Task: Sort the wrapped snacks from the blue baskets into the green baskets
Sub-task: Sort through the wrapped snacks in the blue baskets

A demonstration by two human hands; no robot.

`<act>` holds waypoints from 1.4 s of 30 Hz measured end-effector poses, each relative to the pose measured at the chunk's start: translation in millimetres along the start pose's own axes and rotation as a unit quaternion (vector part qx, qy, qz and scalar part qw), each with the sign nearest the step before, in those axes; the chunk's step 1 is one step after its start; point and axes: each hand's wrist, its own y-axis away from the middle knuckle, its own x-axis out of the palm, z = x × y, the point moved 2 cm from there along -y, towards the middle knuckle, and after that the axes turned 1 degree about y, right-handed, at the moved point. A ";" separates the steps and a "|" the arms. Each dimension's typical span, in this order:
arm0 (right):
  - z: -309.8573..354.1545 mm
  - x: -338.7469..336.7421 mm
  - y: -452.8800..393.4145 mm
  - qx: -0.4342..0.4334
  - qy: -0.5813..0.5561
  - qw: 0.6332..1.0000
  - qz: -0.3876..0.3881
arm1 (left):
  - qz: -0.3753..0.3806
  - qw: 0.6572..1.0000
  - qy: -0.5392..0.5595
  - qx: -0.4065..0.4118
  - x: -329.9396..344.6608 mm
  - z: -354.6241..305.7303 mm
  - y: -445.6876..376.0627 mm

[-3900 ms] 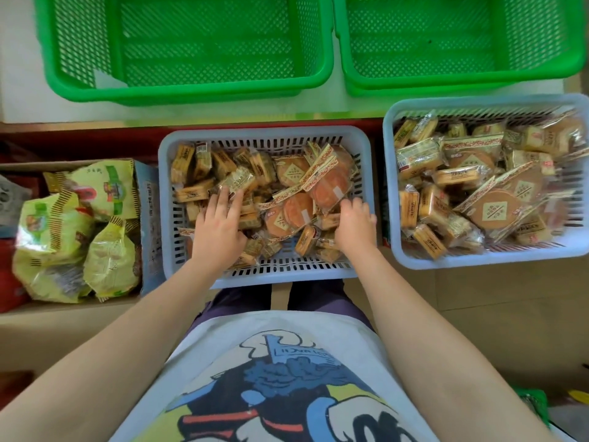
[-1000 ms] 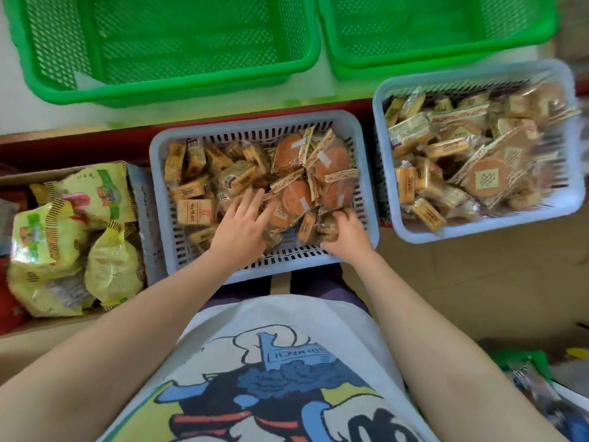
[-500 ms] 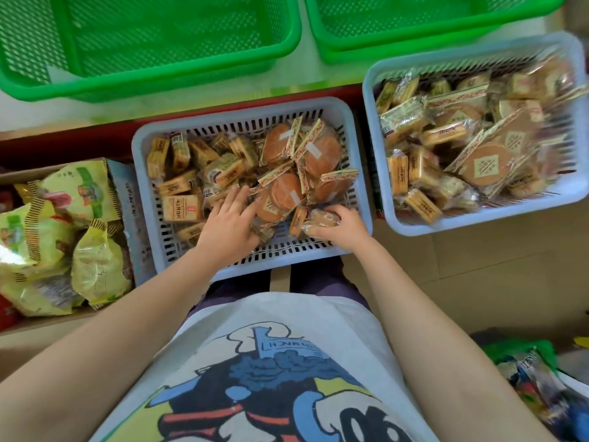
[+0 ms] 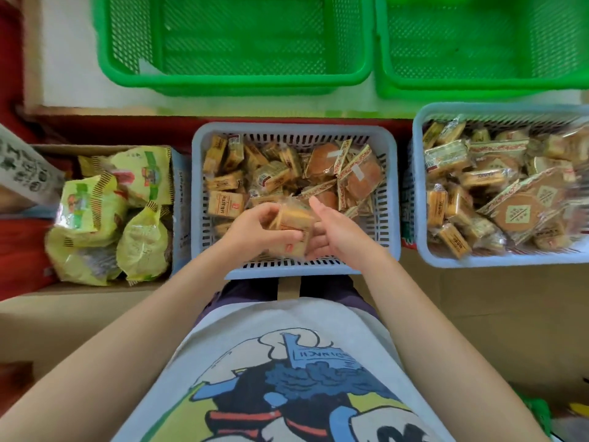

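A blue basket in front of me holds several wrapped snacks: small rectangular cakes on its left, round brown cakes on its right. My left hand and my right hand meet over its near part and together hold a bunch of small rectangular wrapped snacks, lifted above the pile. Fingers of both hands curl round the bunch. A second blue basket at the right is full of mixed wrapped snacks. Two green baskets stand side by side at the far edge; I see no snacks in them.
A cardboard box at the left holds several yellow-green snack bags. The green baskets rest on a white surface; a dark red strip lies between it and the blue baskets. Brown cardboard floor lies to the right of my lap.
Both hands have come together and lifted a bunch of small rectangular snacks out of the pile; earlier they were apart, rummaging low in the basket. The view shifted, so everything sits further right.
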 end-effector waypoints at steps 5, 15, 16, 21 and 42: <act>-2.7 11.8 -30.5 0.018 0.120 0.982 -0.142 | -0.148 0.974 -0.164 -0.058 -58.9 58.6 22.9; -60.8 11.0 -66.6 0.014 0.559 0.804 -0.203 | -0.139 0.910 -0.390 0.034 -46.4 104.0 7.4; -60.8 10.8 -65.2 0.014 0.587 0.783 -0.208 | -0.142 0.907 -0.394 0.043 -46.0 104.8 8.5; -77.0 3.8 -66.4 0.010 0.616 0.762 -0.202 | -0.138 0.898 -0.413 0.069 -47.9 106.8 12.9; -35.7 89.7 -65.5 -0.220 0.635 0.729 -0.126 | -0.087 0.854 -0.508 0.070 -69.6 99.7 -2.0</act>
